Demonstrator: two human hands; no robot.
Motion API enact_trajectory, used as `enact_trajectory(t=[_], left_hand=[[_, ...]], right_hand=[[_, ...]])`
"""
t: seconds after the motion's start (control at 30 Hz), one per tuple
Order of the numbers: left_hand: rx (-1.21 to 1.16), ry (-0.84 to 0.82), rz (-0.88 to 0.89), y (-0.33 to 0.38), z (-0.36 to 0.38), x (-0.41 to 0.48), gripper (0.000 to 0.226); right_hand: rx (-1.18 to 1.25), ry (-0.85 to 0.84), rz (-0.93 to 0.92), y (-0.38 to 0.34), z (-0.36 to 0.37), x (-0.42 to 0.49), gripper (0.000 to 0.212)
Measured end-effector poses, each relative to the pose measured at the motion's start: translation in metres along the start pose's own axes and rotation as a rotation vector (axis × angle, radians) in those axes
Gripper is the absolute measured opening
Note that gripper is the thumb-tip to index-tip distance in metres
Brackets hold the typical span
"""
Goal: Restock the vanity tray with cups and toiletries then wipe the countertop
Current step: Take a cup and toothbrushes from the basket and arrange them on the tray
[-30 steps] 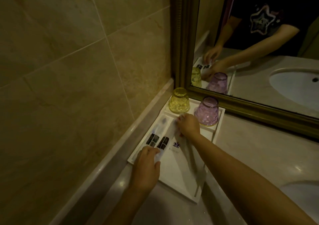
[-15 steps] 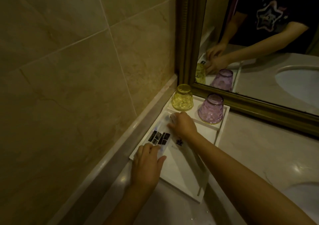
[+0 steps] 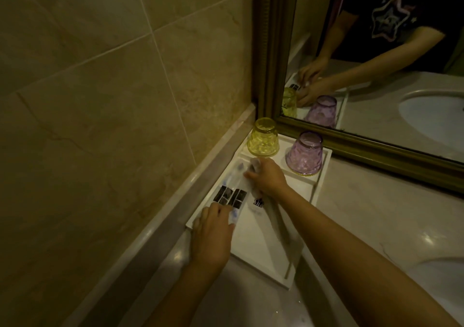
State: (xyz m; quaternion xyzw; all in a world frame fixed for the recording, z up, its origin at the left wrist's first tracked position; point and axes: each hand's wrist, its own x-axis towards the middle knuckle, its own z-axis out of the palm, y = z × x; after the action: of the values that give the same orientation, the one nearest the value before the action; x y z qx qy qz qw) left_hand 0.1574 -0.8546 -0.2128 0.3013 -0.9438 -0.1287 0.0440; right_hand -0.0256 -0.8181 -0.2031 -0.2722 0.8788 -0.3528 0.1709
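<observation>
Both hands barely shifted; left hand & right hand grip pressing toothbrush packets into tray; a nudge could topple yellow cup.

The tiled wall closes the left, the mirror the far side. Two upturned cups, yellow cup and purple cup, block the tray at its far end; the table lies open on the right.
</observation>
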Motion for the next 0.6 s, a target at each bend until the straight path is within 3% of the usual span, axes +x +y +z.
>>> enact_trajectory(t=[0.13, 0.23, 0.3, 0.4, 0.47, 0.6], left_hand=[[-0.141, 0.006, -0.028, 0.001, -0.013, 0.003, 0.036], [-0.523, 0.042, -0.061, 0.012, -0.029, 0.003, 0.037], [-0.828, -0.151, -0.133, 0.029, -0.038, 0.002, 0.036], [-1.004, -0.393, -0.2, 0.043, -0.042, -0.003, 0.019], [-1.03, -0.385, -0.248, 0.041, -0.044, -0.005, 0.007], [-1.09, -0.384, -0.347, 0.033, -0.048, -0.006, 0.024]], right_hand=[[0.365, 0.108, 0.088, -0.006, -0.018, -0.01, 0.025], [0.725, 0.111, 0.281, -0.014, -0.036, -0.013, 0.032], [0.943, 0.077, 0.381, -0.022, -0.045, -0.018, 0.034], [1.152, 0.041, 0.427, -0.03, -0.055, -0.027, 0.037], [1.07, -0.004, 0.425, -0.029, -0.061, -0.033, 0.037], [0.642, -0.007, 0.295, -0.014, -0.074, -0.042, 0.033]])
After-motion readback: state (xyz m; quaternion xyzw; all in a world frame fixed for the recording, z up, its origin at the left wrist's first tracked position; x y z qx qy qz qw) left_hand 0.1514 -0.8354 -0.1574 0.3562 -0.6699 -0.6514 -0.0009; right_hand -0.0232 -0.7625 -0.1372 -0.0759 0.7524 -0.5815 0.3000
